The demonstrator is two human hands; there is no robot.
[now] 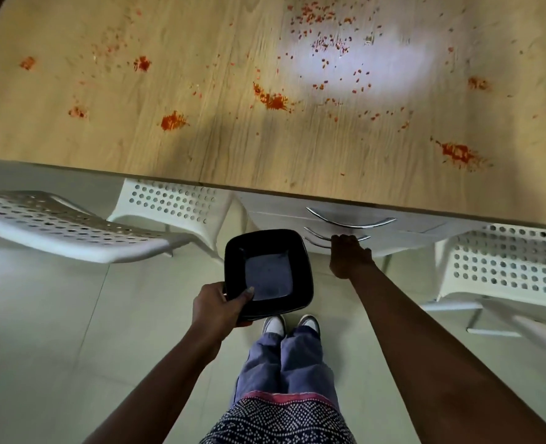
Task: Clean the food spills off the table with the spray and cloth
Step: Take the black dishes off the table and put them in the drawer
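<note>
A light wooden table (201, 149) fills the upper half of the view, dotted with red-orange food spills (273, 99) and scattered crumbs (326, 43). Below its near edge, my left hand (217, 306) grips a stack of black square plates (268, 272) by the near rim. My right hand (350, 254) reaches to a white drawer unit (406, 227) under the table, its fingers curled over the lowest curved metal handle (316, 240). No spray bottle or cloth is in view.
White perforated chairs stand on the left (73, 225), behind it at the table (172, 201), and on the right (502, 267). Two more metal handles (351, 221) sit above the gripped one. Pale floor tiles (57, 331) and my legs and shoes (290, 325) lie below.
</note>
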